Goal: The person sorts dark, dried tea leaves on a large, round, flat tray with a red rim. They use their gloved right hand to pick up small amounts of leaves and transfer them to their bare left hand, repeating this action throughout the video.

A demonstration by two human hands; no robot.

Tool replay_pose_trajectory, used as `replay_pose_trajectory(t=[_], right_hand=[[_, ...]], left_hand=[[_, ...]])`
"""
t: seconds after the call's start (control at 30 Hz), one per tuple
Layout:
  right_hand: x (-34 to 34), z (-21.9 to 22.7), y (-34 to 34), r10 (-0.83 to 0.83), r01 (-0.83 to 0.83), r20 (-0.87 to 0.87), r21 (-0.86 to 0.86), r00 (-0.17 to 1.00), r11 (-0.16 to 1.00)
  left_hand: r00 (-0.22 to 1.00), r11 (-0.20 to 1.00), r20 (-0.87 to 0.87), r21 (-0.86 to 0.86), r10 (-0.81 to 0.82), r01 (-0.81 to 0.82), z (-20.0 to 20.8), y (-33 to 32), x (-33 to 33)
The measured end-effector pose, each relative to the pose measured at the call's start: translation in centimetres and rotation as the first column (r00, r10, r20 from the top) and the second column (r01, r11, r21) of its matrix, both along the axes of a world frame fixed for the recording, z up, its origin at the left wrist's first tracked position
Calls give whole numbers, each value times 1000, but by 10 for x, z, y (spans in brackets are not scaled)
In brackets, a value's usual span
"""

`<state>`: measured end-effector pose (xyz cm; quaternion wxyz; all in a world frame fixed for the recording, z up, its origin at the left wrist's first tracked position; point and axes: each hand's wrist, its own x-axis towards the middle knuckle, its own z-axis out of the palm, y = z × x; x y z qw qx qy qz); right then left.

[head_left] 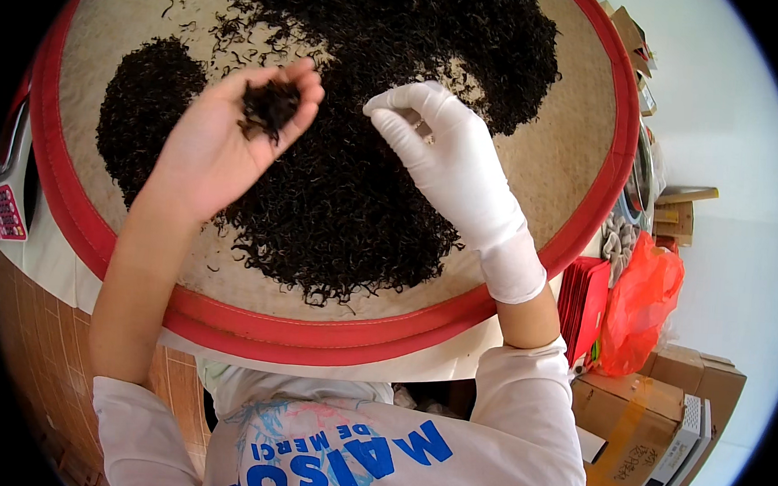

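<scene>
A wide round tray with a red fabric rim [314, 336] and a beige base lies before me, with dark, thin, twisted dried leaves, like tea, heaped on it. My left hand [227, 133], bare and palm up, cups a small clump of dried tea leaves [271, 105] over the tray. To its right is my right hand [451, 149], in a white glove, thumb and forefinger brought together in a pinch; whatever is between the tips is too small to make out. Both hands are above the large middle heap [346, 223]. A smaller heap [150, 98] sits at the left.
More leaves [453, 26] cover the tray's far side. A scale with a pink keypad [8, 212] stands at the left edge. On the right are red packets [582, 306], a red plastic bag [643, 305] and cardboard boxes [627, 405] beside a pale wall [731, 261].
</scene>
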<state>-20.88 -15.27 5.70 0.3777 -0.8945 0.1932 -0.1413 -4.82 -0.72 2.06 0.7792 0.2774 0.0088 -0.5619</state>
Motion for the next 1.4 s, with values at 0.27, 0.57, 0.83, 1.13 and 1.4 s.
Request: replay_pose_trajectory(t=[0.27, 0.57, 0.83, 1.13, 1.4], right_hand=[[5, -27, 2, 233, -235, -48, -356, 971, 905], [-12, 10, 27, 654, -677, -186, -116, 733, 726], [-22, 22, -25, 139, -216, -321, -218, 937, 952], [-7, -16, 15, 261, -300, -150, -538, 954, 788], [10, -30, 47, 455, -398, -45, -567, 889, 721]], left_hand=[[999, 993, -50, -121, 0, -7, -1, 5, 18], [996, 977, -86, -213, 14, -32, -7, 9, 33], [996, 971, -93, -239, -15, -8, -8, 11, 38], [996, 969, -94, -246, -4, -19, -7, 9, 39], [996, 965, -66, -258, -67, 48, -13, 10, 41]])
